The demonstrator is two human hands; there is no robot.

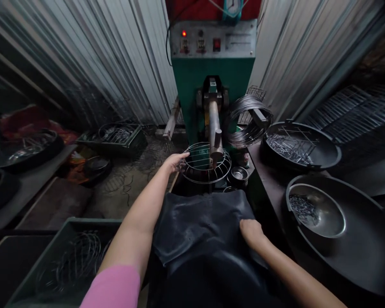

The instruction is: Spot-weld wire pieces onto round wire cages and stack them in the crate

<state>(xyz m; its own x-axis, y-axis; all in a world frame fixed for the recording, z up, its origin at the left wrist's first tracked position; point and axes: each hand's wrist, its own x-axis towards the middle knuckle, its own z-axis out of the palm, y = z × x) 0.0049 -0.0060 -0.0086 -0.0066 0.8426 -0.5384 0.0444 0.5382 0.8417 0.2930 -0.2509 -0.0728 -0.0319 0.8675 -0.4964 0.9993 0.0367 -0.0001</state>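
My left hand [176, 163] is closed on the left rim of a round wire basket [207, 180], thumb on top. The basket sits under the electrode arm [214, 124] of a green machine [188, 98], which looks like a spot welder. The arm's tip reaches down inside the ring of wires. My right hand [253, 233] is curled closed at the right edge of the black apron [205, 220] over my lap. Whatever its fingers hold, if anything, is hidden.
At right are a wide pan [365, 239] with a steel bowl [333, 214] of small metal pieces and another pan [332, 152] of wire parts. A wire coil [244, 124] hangs beside the machine. Crates [72, 226] [131, 143] of wire parts stand at left.
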